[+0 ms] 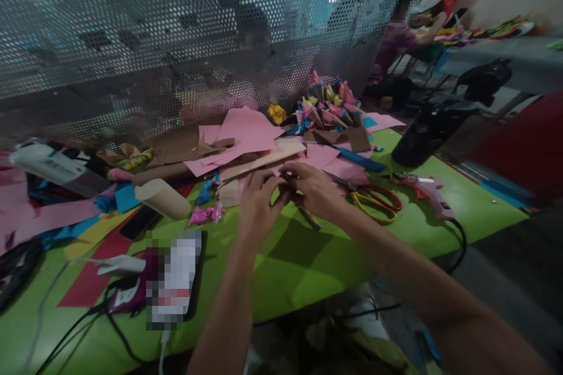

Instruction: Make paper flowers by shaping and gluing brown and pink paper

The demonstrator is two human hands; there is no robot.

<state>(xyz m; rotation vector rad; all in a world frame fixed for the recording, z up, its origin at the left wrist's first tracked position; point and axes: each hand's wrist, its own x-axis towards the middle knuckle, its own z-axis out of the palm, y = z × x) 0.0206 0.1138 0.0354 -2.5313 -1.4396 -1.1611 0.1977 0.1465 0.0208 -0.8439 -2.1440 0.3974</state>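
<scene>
Over the green table (281, 281), my left hand (259, 202) and my right hand (314, 187) meet, fingers curled and pinched together around something small and dark that I cannot make out. Scissors with red and yellow handles (373, 209) lie just right of my right hand. Pink paper sheets (248, 135) and a strip of tan card (264, 161) are beyond my hands. Small pink pieces (206, 215) and a blue crumpled piece (204, 193) sit left of my left hand.
A pink glue gun (433, 196) with a black cord and a dark bottle (417, 135) are at the right. Paper cones (329, 108) are piled at the back by a perforated metal screen (167, 47). At left are a cardboard roll (162, 199) and a phone (178, 278). A person (396, 44) sits beyond.
</scene>
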